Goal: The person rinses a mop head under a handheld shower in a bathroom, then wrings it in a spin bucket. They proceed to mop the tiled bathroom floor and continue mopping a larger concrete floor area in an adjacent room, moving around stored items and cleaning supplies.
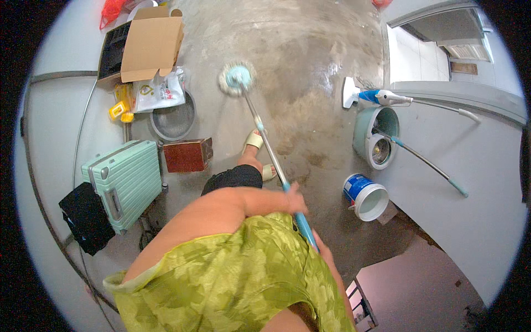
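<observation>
A round spin mop head [238, 78] with a light-blue plate and a grey-white fringe rests on the concrete floor in front of me. Its metal handle [271, 153] runs back towards my body and ends in a blue grip [305, 230]. My left hand [296, 200] reaches across my front and holds the handle just above that grip; it is slightly blurred. Lower down, my right hand [322, 245] is around the grip near its end, partly hidden by my yellow-green shirt. My slippered feet [255, 140] stand left of the handle.
On the right are a mop bucket [363, 133] with a second mop, a white-and-blue long-handled tool [375, 97] and a paint pail [371, 202]. To the left stand a mint suitcase [124, 182], a red-brown box [184, 157], a grey basin [174, 120] and a cardboard box [149, 50]. Damp patches mark the floor.
</observation>
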The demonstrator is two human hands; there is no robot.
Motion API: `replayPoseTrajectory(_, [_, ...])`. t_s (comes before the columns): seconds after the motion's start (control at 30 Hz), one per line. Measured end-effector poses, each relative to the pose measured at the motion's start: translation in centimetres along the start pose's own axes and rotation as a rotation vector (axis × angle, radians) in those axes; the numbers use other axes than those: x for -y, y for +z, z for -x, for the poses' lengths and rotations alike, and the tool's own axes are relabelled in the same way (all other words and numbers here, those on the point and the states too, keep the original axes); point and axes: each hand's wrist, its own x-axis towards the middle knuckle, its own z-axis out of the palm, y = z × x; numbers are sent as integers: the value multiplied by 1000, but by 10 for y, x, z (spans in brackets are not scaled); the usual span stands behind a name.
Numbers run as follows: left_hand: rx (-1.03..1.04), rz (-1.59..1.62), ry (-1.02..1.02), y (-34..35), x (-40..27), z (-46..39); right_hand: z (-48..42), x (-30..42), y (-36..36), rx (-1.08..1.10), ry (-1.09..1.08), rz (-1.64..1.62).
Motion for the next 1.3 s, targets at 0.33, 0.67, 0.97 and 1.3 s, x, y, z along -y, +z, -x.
replayPoseTrajectory(0.33, [254,98,145,22,-77,-46,79,-66,-22,-37,-5,-6])
replayPoseTrajectory(0.67, [-724,-321,-1124,-78,177,191,-271,194,116,-64,-762,36])
replayPoseTrajectory(0.97, [-434,-188,-989,-64,132,164,-206,155,81,209,-343,88])
replayPoseTrajectory(1.3, [-116,139,-57,5,-39,32,45,31,-42,309,-109,36])
